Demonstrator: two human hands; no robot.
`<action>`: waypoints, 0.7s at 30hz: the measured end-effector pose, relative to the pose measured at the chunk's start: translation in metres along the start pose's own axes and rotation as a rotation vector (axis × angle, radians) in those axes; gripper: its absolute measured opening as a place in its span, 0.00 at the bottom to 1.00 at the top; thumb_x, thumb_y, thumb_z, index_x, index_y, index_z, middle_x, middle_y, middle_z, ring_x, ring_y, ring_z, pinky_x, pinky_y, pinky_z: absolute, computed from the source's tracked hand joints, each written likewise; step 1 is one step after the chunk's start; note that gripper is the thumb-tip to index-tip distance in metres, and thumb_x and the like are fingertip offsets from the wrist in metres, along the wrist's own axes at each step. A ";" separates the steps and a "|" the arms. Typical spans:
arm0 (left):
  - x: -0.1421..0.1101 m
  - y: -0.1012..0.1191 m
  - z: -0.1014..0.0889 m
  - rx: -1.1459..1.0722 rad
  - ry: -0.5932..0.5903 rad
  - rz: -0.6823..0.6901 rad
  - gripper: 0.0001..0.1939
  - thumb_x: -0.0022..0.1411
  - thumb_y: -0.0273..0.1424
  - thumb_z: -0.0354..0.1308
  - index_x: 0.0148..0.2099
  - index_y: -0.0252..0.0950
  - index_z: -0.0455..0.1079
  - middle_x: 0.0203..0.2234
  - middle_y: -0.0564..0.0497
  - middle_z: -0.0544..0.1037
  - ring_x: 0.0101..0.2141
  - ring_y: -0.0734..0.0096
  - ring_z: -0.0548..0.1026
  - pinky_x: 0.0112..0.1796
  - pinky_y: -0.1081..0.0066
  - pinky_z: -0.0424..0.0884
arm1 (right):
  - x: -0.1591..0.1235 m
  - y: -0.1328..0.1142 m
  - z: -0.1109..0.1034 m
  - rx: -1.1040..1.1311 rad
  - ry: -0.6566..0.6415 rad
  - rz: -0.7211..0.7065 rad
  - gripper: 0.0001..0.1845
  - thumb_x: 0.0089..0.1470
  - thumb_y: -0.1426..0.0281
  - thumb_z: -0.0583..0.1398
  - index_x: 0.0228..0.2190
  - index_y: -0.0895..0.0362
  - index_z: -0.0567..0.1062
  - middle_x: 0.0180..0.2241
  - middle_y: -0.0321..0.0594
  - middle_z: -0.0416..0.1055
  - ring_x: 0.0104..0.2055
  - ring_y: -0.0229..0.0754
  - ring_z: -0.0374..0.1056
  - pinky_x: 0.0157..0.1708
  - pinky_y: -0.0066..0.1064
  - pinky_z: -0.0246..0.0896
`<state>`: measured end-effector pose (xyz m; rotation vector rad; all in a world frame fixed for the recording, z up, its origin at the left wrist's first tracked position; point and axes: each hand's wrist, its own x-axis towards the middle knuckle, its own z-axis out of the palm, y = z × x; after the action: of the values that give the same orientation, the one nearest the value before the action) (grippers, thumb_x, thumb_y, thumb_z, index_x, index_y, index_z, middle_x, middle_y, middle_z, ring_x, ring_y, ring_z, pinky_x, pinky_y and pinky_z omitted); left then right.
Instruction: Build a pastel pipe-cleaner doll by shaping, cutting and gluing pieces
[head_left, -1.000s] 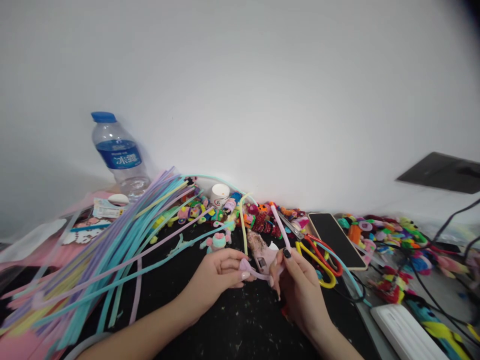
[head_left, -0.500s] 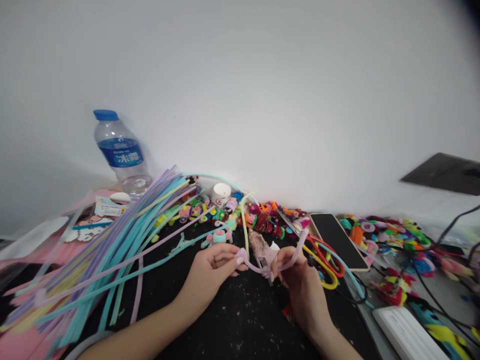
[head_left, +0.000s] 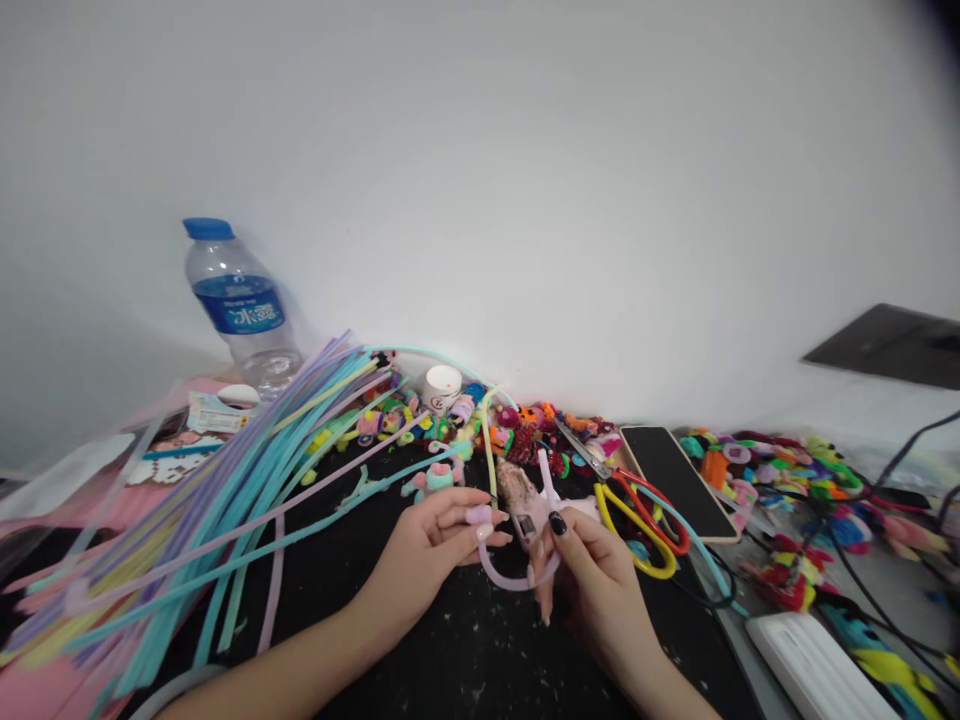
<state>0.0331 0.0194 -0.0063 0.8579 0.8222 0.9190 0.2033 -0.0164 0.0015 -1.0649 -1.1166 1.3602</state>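
Between my two hands a pale purple pipe cleaner (head_left: 510, 582) hangs in a downward loop. My left hand (head_left: 431, 545) pinches its coiled end between thumb and fingertips. With thumb and fingers closed, my right hand (head_left: 596, 565) grips the other part, and a free tip sticks up above it. Behind my right hand lies a pinkish glue gun (head_left: 536, 510), partly covered. Scissors (head_left: 637, 525) with red and yellow handles rest just right of it. A yellow pipe cleaner (head_left: 490, 440) stands up behind my left hand.
Many pastel pipe cleaners (head_left: 247, 490) fan out at the left, near a water bottle (head_left: 240, 300). Small fuzzy figures line the wall around a paper cup (head_left: 442, 388). To the right are a phone (head_left: 679, 485), a white power strip (head_left: 814, 665) and dark cables.
The pipe cleaner's span has bent into a deeper loop as my right hand turned and moved slightly left. Its free tip has swung left and upright. My left hand stays nearly in place.
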 end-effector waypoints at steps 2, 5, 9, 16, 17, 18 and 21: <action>0.000 0.000 0.000 -0.003 0.011 -0.017 0.15 0.50 0.29 0.62 0.41 0.33 0.67 0.34 0.45 0.79 0.35 0.62 0.78 0.37 0.67 0.73 | 0.001 -0.001 0.000 -0.014 0.010 -0.005 0.14 0.56 0.65 0.54 0.24 0.59 0.70 0.17 0.33 0.68 0.13 0.29 0.59 0.12 0.20 0.50; 0.000 0.000 0.000 0.025 0.032 -0.037 0.13 0.50 0.30 0.62 0.39 0.33 0.66 0.32 0.46 0.80 0.35 0.61 0.78 0.37 0.67 0.72 | 0.001 -0.002 -0.001 -0.071 0.048 -0.023 0.12 0.56 0.63 0.54 0.27 0.58 0.70 0.18 0.33 0.68 0.14 0.28 0.54 0.13 0.20 0.45; -0.002 0.000 0.002 0.104 0.033 -0.064 0.09 0.50 0.30 0.61 0.34 0.34 0.66 0.28 0.49 0.80 0.33 0.63 0.78 0.35 0.69 0.72 | -0.002 -0.006 -0.002 -0.212 0.028 -0.067 0.20 0.57 0.60 0.51 0.23 0.59 0.72 0.13 0.33 0.64 0.15 0.31 0.55 0.17 0.23 0.46; -0.004 -0.003 0.002 0.218 0.001 0.005 0.07 0.51 0.29 0.60 0.30 0.34 0.63 0.23 0.51 0.79 0.29 0.66 0.78 0.31 0.71 0.69 | -0.004 -0.007 0.000 -0.496 -0.171 -0.018 0.26 0.57 0.64 0.50 0.13 0.60 0.70 0.11 0.32 0.58 0.15 0.32 0.54 0.19 0.25 0.47; -0.004 -0.004 0.002 0.229 -0.001 0.015 0.07 0.51 0.29 0.59 0.30 0.34 0.63 0.23 0.51 0.79 0.29 0.66 0.77 0.30 0.72 0.69 | -0.004 -0.006 0.000 -0.520 -0.193 -0.016 0.26 0.56 0.65 0.49 0.12 0.60 0.70 0.10 0.32 0.57 0.15 0.32 0.54 0.19 0.25 0.47; -0.004 -0.005 0.002 0.238 -0.001 0.024 0.06 0.52 0.28 0.59 0.29 0.34 0.63 0.23 0.51 0.78 0.28 0.68 0.77 0.30 0.73 0.68 | -0.005 -0.005 0.000 -0.536 -0.212 -0.012 0.26 0.56 0.66 0.49 0.12 0.60 0.70 0.10 0.32 0.57 0.15 0.32 0.54 0.19 0.25 0.48; -0.005 -0.007 0.001 0.281 0.012 0.049 0.07 0.52 0.27 0.57 0.27 0.35 0.61 0.19 0.55 0.75 0.24 0.73 0.73 0.26 0.76 0.64 | -0.005 -0.003 0.002 -0.553 -0.253 -0.005 0.26 0.56 0.68 0.48 0.11 0.59 0.70 0.10 0.32 0.57 0.15 0.32 0.55 0.21 0.24 0.50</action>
<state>0.0347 0.0127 -0.0105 1.1206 0.9586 0.8641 0.2022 -0.0218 0.0054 -1.2966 -1.7471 1.2324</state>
